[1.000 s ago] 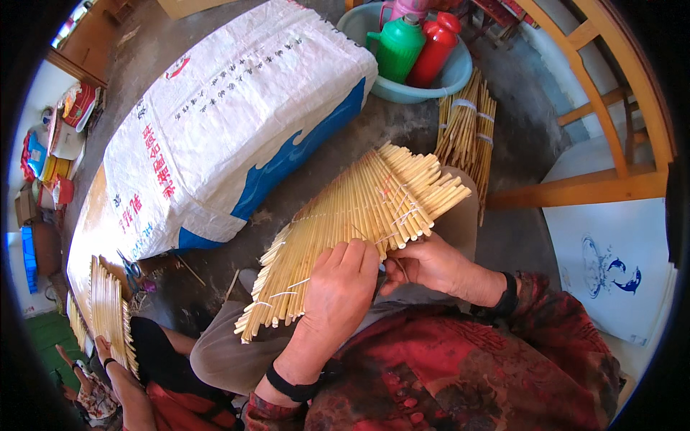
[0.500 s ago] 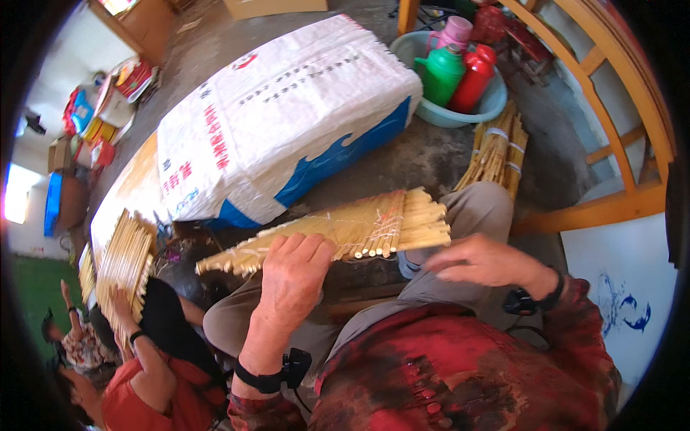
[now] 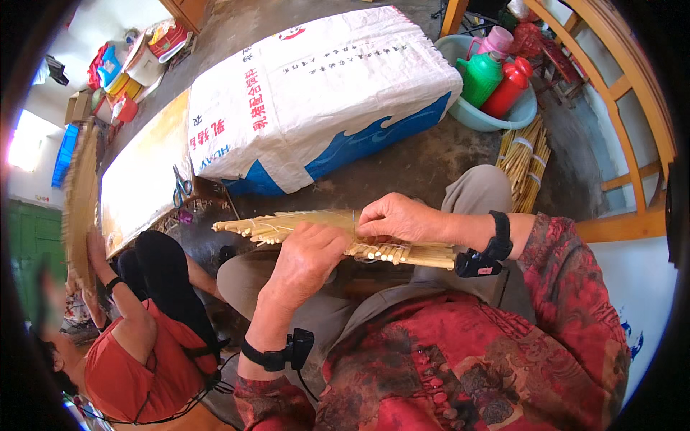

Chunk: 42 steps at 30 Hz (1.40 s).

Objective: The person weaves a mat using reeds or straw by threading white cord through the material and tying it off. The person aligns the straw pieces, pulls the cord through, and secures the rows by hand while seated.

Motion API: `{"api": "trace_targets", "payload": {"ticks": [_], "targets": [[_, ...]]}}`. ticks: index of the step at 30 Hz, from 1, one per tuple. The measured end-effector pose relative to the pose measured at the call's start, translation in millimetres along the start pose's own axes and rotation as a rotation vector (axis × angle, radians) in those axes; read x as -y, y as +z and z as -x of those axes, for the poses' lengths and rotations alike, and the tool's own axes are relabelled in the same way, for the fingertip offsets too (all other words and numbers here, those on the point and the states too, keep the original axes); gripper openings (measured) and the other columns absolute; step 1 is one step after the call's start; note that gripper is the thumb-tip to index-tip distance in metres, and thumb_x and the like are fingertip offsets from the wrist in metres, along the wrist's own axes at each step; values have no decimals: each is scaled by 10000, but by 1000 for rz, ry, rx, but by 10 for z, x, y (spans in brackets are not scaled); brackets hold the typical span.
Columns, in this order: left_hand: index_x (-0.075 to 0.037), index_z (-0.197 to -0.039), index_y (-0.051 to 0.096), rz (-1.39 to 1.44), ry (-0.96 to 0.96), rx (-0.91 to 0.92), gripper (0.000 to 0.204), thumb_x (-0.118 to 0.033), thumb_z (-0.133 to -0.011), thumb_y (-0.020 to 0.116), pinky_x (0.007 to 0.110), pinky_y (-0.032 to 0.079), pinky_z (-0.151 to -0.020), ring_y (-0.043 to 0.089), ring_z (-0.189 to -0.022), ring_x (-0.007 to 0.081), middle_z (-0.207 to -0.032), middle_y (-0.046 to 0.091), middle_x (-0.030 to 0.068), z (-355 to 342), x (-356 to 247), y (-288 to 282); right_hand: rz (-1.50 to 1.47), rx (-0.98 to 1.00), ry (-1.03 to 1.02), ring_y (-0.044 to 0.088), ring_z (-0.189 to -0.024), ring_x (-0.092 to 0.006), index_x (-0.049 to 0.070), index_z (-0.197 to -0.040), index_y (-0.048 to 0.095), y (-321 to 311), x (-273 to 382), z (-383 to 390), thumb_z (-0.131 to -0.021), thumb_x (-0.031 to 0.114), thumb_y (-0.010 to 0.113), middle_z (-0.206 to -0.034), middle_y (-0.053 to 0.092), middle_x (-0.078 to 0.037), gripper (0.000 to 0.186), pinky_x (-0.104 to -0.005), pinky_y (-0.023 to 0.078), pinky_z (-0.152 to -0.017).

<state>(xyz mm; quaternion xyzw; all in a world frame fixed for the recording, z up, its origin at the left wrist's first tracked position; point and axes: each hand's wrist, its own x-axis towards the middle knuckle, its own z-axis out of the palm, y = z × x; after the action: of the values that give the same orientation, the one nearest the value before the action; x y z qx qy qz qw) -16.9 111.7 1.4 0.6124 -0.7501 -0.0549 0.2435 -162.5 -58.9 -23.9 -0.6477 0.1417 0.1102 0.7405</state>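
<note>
White-and-blue sack [image 3: 334, 108]: large red characters [image 3: 258, 97], smaller black characters [image 3: 298, 77], blue Latin letters [image 3: 215, 156], red emblem [image 3: 292, 33].

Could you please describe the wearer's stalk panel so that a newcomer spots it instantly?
Find the big white sack. Just below it in the picture, the left hand holds the stalk panel, the right hand over it. Unlike the co-worker's panel at far left, it stretches sideways, not up and down.

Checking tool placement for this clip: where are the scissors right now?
In the head view, left of centre, the scissors lie near the edge of the pale tabletop, just left of the white-and-blue sack.
</note>
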Motion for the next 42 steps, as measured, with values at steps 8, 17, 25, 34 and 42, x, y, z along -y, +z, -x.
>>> {"api": "trace_targets", "payload": {"ticks": [8, 17, 25, 34, 42], "targets": [[-64, -875, 585, 11, 31, -134, 197, -82, -679, 577, 343, 439, -655, 583, -767, 217, -825, 590, 52, 161, 72, 87, 200, -60, -24, 503, -636, -74, -11, -839, 637, 221, 5, -168, -875, 213, 603, -660, 599, -37, 229, -285, 436, -595], [-59, -865, 572, 73, 27, 20, 206, -105, -665, 579, 319, 441, -658, 576, -752, 202, -824, 585, 41, 45, 66, -25, -166, -272, 4, 554, -655, -91, 2, -788, 590, 104, -6, -131, -907, 183, 577, -661, 575, -28, 217, -261, 491, -615], [-55, -876, 583, 17, -15, 98, 232, -120, -653, 588, 334, 450, -741, 590, -820, 203, -902, 621, 45, 106, 66, -51, -691, -186, -279, 676, -851, -262, 20, -945, 533, -426, 454, -215, -987, 258, 441, -899, 632, -110, 258, -428, 561, -770], [-79, -912, 592, -27, -54, 83, 219, -88, -694, 586, 429, 412, -924, 592, -920, 205, -901, 614, 28, 136, -24, -13, -84, -764, -536, 360, -472, -50, 8, -1022, 606, -1830, 579, -385, -914, 190, 548, -626, 429, 36, 219, -187, 339, -457], [-78, -932, 585, -242, -145, 26, 232, -107, -702, 597, 480, 359, -990, 574, -982, 204, -953, 594, 42, 207, -167, 70, -149, 275, 57, 545, -603, -64, 9, -1008, 627, -204, -77, -407, -885, 148, 615, -734, 582, 1, 186, -209, 459, -554]]}}
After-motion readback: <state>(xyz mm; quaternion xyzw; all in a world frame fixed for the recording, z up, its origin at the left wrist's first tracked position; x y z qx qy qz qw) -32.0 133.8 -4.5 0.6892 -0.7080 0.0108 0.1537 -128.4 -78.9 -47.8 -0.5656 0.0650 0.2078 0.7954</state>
